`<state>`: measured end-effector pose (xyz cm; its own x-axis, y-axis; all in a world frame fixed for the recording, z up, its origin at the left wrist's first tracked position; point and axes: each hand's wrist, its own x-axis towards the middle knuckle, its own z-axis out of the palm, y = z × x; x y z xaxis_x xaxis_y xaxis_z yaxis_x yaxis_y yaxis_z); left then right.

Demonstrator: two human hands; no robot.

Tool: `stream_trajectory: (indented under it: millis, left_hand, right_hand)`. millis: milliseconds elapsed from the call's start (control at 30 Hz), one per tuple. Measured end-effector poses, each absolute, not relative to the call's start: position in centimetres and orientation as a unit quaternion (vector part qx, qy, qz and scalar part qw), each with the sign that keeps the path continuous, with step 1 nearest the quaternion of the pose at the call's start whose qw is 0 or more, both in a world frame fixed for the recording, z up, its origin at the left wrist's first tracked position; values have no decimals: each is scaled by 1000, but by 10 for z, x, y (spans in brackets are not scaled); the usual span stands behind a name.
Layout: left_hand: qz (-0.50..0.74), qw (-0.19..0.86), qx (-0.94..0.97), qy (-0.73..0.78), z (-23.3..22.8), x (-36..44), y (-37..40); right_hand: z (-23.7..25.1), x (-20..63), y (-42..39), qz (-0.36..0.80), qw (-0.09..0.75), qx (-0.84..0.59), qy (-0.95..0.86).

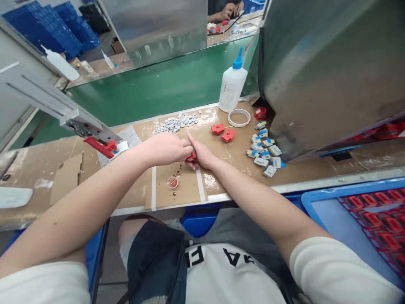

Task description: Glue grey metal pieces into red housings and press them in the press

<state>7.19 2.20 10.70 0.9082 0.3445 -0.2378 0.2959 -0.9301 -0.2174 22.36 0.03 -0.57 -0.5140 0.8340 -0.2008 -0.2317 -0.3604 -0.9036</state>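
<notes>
Over the cardboard mat [186,192], my two hands meet. My right hand [201,153] is closed around a small red plastic part [191,157], thumb up and fingertips showing beneath it. My left hand [171,150] reaches across from the left, its fingers curled and pressed together against that part; whatever they pinch is hidden. Just below the hands, a small clear dish [172,182] with reddish contents sits on the mat, dark specks scattered around it. Two similar red parts [228,135] lie to the right, one touching a thin stick.
Small grey pieces [177,123] are heaped behind my hands. Right of them stand a white bottle [232,84], a tape roll [238,118] and several grey-yellow-blue blocks [262,147]. A metal stand [82,124] rises at left. A blue tray [325,211] holds red parts. Another person's hands [232,9] work beyond.
</notes>
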Motion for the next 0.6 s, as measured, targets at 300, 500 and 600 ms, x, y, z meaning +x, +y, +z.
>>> stream_trajectory:
  millis: [300,500,600]
  left_hand:
    - [148,123,-972,-135,108,77,30]
    - [122,113,-979,-119,107,72,32]
    - [46,88,-980,-172,100,60,26]
  right_hand:
    - [-10,220,7,779,408,-299,-369]
    - [-9,222,6,778,381,-288,-408]
    - [-5,225,5,781,356,-276,-434]
